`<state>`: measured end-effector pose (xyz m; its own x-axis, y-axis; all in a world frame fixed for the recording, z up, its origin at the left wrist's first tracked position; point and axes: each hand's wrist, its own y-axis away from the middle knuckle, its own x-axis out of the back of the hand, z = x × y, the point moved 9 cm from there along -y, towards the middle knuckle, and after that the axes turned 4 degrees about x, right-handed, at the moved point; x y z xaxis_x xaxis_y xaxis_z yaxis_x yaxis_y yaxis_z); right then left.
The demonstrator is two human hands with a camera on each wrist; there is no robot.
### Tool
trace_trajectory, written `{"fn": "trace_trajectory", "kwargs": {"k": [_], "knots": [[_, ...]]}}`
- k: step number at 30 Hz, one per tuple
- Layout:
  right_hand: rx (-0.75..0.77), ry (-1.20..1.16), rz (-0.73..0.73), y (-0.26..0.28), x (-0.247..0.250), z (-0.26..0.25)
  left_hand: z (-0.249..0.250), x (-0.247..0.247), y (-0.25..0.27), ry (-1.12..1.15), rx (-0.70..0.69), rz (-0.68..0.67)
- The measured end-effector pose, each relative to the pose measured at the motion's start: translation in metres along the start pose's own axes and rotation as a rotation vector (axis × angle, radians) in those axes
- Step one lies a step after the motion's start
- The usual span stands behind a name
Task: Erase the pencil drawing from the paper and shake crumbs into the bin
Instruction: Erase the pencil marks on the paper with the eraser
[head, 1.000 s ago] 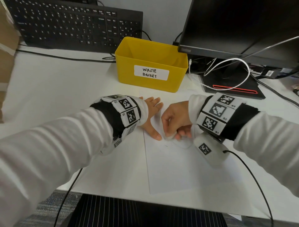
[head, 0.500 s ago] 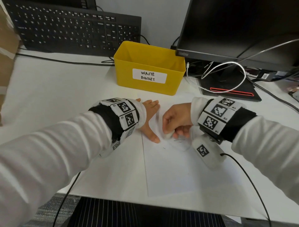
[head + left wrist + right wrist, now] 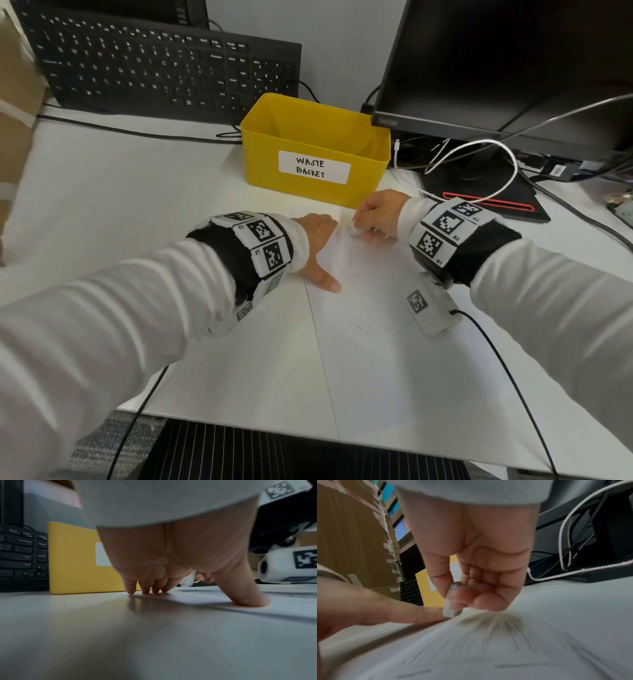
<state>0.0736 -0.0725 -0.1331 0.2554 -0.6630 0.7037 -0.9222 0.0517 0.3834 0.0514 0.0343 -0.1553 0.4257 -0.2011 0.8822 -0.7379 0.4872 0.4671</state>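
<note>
A white sheet of paper lies on the white desk with faint pencil lines near its far end. My left hand presses flat on the paper's left edge, fingers and thumb spread. My right hand pinches a white eraser and rubs its tip on the paper's far part. The right wrist view shows the eraser between thumb and fingers, with blurred pencil strokes below it. The yellow bin labelled "WASTE BASKET" stands just beyond both hands.
A black keyboard leans at the back left. A monitor with its stand and a white cable is at the back right. A cardboard box is at the far left. The desk's front edge is close to me.
My right hand has moved the eraser away from me, towards the bin, from beside my left thumb to the paper's far end. My left hand stays pressed on the paper.
</note>
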Motion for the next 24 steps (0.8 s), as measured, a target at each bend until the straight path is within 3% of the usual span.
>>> {"fn": "trace_trajectory", "kwargs": {"k": [4, 8, 14, 19, 24], "knots": [[0.020, 0.097, -0.043, 0.003, -0.006, -0.009, -0.004, -0.011, -0.005, -0.094, 0.013, -0.080], [0.029, 0.159, -0.082, 0.002, -0.016, -0.014, -0.004, -0.011, -0.005, -0.091, 0.005, -0.075], [0.024, 0.230, 0.070, -0.001, -0.012, -0.022, -0.006, -0.011, -0.006, -0.113, 0.015, -0.081], [0.026, 0.168, -0.130, 0.007, -0.029, -0.014, -0.006, -0.011, -0.006, -0.112, 0.008, -0.087], [-0.037, 0.124, 0.054, -0.003, -0.008, -0.014, -0.006, -0.010, -0.004, -0.146, 0.017, -0.090]]}}
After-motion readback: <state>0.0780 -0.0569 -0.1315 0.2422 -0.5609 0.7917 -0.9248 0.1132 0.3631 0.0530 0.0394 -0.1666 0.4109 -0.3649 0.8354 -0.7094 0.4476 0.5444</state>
